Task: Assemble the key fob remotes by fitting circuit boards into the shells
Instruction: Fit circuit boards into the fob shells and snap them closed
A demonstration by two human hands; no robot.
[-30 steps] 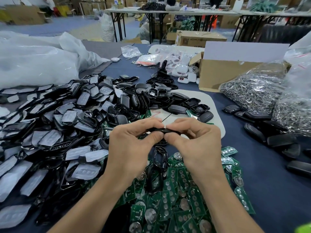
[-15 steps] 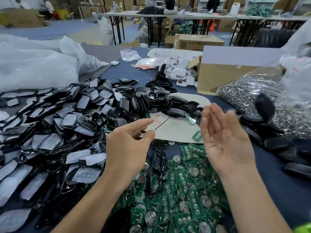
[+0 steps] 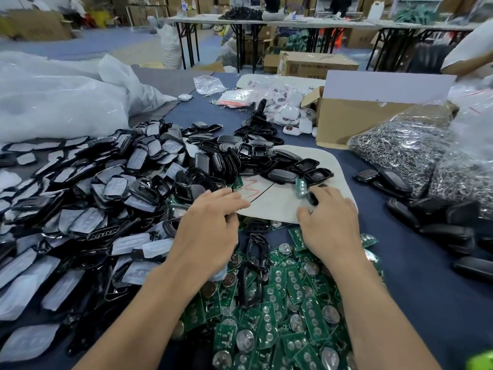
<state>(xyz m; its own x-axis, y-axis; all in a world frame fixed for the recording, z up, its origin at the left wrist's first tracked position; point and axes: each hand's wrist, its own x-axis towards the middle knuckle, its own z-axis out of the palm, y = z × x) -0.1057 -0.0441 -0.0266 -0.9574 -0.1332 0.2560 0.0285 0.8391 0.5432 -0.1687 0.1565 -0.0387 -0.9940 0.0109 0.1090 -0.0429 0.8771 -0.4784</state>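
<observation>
Reaching to mid-frame, the right hand [image 3: 330, 222] lays fingertips on a black shell [image 3: 312, 198] beside a green circuit board [image 3: 301, 186] on the white mat [image 3: 274, 206]; whether it grips, I cannot tell. The left hand [image 3: 210, 222] hovers slack and empty. Likely step: gathering parts. Next, the board needs seating squarely in the shell.

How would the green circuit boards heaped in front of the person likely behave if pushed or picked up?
The green circuit boards look thin and flat, so probably stiff and light. Loosely overlapped, they would likely slide over each other. The coin cells probably weight one end.
</observation>
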